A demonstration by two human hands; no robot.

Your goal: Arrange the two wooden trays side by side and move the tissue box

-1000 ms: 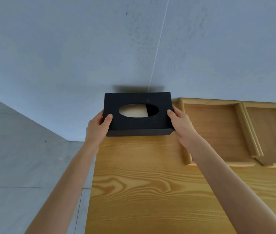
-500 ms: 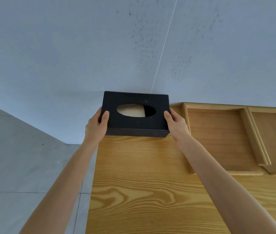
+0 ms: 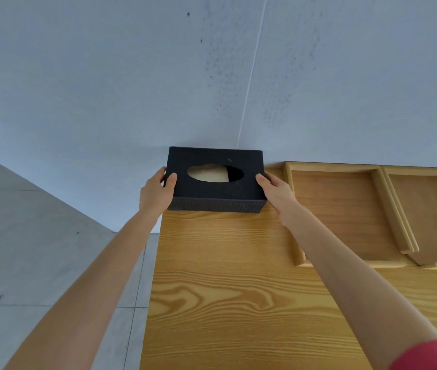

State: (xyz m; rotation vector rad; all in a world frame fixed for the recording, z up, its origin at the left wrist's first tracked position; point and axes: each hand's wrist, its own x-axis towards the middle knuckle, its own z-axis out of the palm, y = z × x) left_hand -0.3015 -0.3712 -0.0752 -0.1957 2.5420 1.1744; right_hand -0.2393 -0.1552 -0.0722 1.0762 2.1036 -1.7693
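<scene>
Head view: I see both bare arms stretched forward over a wooden table [image 3: 212,303] with strong grain. The black tissue box [image 3: 215,192] sits at the table's far left corner, its back edge up against the pale grey wall [image 3: 105,76]. Its top faces me, with an oval opening that shows a pale tissue inside and a dark gap at the right end of the hole.

My left hand [image 3: 156,194] clasps the box's left end, thumb lying on the top face and the other fingers wrapped round the side, out of sight. My right hand [image 3: 276,192] presses against the right end, fingertips touching the top corner. So both hands are closed on the box, one at each end. I cannot tell whether the box is fully resting on the table or just lifted off it.

Just beside the right hand lies the left wooden tray [image 3: 340,209], its near-left corner hidden under my right forearm. The right wooden tray [image 3: 431,217] sits directly against it, their rims touching along the shared side, both pushed back to the wall. The right one runs off the frame edge.

Left of the table the grey tiled floor [image 3: 38,263] drops away. A pink sleeve [image 3: 431,356] shows at the lower right corner.
</scene>
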